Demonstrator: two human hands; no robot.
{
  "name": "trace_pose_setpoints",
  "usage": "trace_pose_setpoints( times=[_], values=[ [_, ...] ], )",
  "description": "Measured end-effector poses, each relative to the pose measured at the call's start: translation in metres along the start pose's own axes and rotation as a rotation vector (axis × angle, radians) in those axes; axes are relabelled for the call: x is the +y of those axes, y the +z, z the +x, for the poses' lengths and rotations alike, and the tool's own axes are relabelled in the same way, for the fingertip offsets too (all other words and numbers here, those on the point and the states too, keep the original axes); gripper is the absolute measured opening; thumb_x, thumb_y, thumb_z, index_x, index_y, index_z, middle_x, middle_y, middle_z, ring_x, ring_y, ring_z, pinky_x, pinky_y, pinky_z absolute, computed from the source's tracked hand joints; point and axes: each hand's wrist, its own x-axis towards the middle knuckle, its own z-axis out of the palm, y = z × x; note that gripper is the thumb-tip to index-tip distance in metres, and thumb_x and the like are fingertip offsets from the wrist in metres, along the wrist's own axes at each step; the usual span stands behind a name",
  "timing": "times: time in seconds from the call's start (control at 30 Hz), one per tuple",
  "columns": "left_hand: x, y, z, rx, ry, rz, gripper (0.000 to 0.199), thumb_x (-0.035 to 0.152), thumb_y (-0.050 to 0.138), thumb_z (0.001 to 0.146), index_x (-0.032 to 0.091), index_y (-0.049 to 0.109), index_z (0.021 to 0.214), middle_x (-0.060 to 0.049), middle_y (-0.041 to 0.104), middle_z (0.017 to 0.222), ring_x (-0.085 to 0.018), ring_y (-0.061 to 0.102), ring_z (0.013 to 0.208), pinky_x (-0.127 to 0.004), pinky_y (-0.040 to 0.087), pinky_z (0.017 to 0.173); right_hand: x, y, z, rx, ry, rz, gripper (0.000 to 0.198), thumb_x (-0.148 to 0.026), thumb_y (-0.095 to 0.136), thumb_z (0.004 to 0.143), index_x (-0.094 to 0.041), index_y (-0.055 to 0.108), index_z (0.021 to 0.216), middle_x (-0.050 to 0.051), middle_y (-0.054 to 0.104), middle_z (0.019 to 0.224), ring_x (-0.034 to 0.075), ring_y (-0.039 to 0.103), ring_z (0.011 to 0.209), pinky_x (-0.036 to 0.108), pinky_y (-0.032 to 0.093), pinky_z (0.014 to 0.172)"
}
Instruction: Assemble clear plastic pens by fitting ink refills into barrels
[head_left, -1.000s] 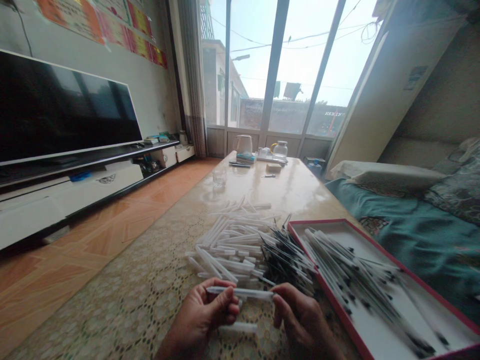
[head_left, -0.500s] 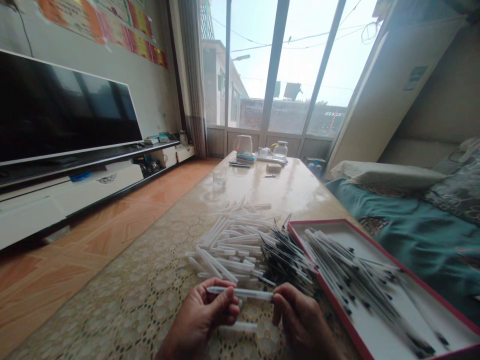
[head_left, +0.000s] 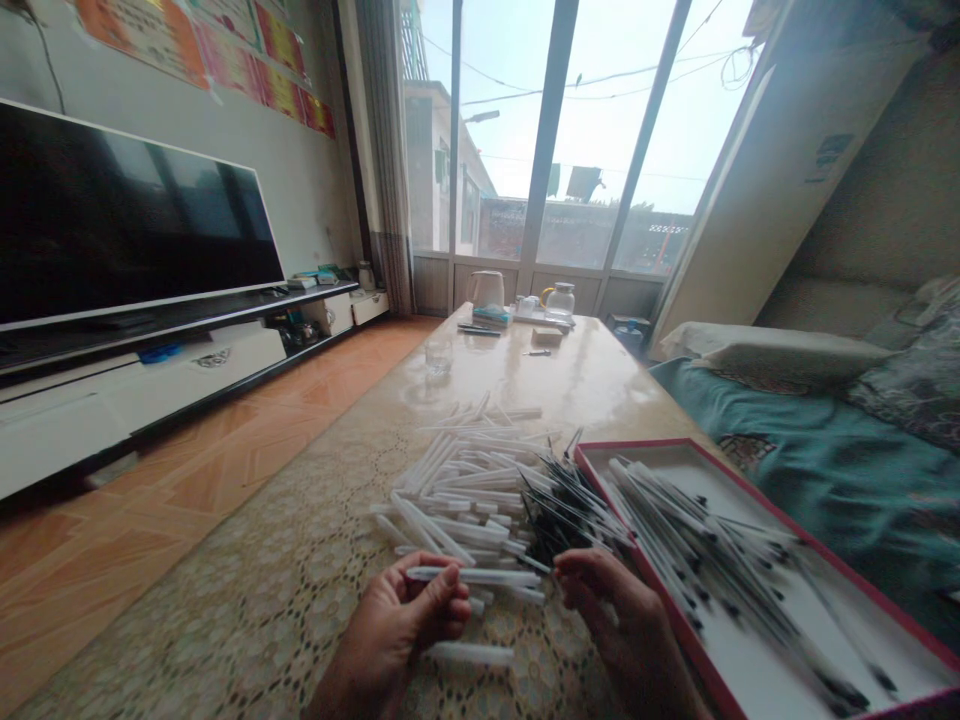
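The room is bright from tall windows (head_left: 600, 130), with a television (head_left: 135, 220) at the left side. A long table (head_left: 292, 580), covered by a patterned cloth, reaches away toward the windows.

Over the near part of this table, the left hand (head_left: 409, 605) holds one white tube (head_left: 496, 577), pinched at its left part between thumb and bent fingers. The long axis of the tube runs almost level from left to right, so its free end points at the right hand (head_left: 619, 610). This right hand is just beside that end but apart from it. Its fingers are curled, the thumb and index fingertip near each other; I cannot tell if something small is between them.

Behind the hands lies a pile of white tubes (head_left: 472, 490), and on its right, nearer to the right hand, a heap of dark thin rods (head_left: 570, 500). Further right stands a shallow box (head_left: 709, 475) with pink rim, bearing long pieces with dark ends (head_left: 697, 540). One loose tube (head_left: 478, 654) lies on the cloth below the held one.
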Motion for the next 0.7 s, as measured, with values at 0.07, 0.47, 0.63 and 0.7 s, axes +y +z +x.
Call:
trace_pose_setpoints(
  times=[0.07,0.47,0.63,0.7],
  values=[
    [-0.001,0.001,0.0,-0.029,-0.004,0.0,0.035,0.034,0.09,0.055,0.012,0.069,0.072,-0.001,0.071,0.056,-0.009,0.063,0.049,-0.016,0.048,0.047,-0.006,0.005,-0.001,-0.049,-0.038,-0.017,0.02,-0.037,0.05,0.093,-0.021,0.06,0.087,0.002,0.064,0.076,0.017,0.061,0.066,0.024,0.047,0.06],
    [0.018,-0.006,0.001,0.242,0.076,-0.164,0.012,0.002,0.074,0.073,0.012,0.068,0.076,0.001,0.069,0.056,-0.008,0.062,0.043,-0.013,0.051,0.044,-0.007,-0.016,0.003,0.025,-0.014,-0.178,0.022,-0.038,0.044,0.095,-0.023,0.052,0.081,-0.002,0.057,0.068,0.016,0.056,0.062,0.024,0.046,0.058],
    [0.031,-0.012,0.002,0.409,0.154,-0.229,0.019,-0.004,0.057,0.081,0.012,0.066,0.08,0.002,0.064,0.051,-0.006,0.057,0.037,-0.012,0.048,0.037,0.013,-0.033,0.009,0.127,-0.029,-0.298,0.02,-0.039,0.044,0.094,-0.024,0.05,0.084,0.0,0.059,0.068,0.018,0.059,0.061,0.025,0.047,0.057],
    [0.03,-0.012,0.002,0.38,0.114,-0.157,0.014,-0.001,0.062,0.079,0.012,0.065,0.078,0.003,0.063,0.051,-0.006,0.056,0.036,-0.012,0.046,0.036,0.017,-0.03,0.009,0.206,0.008,-0.365,0.02,-0.039,0.043,0.094,-0.024,0.049,0.083,0.001,0.06,0.068,0.019,0.061,0.062,0.028,0.047,0.058]
  ],
)
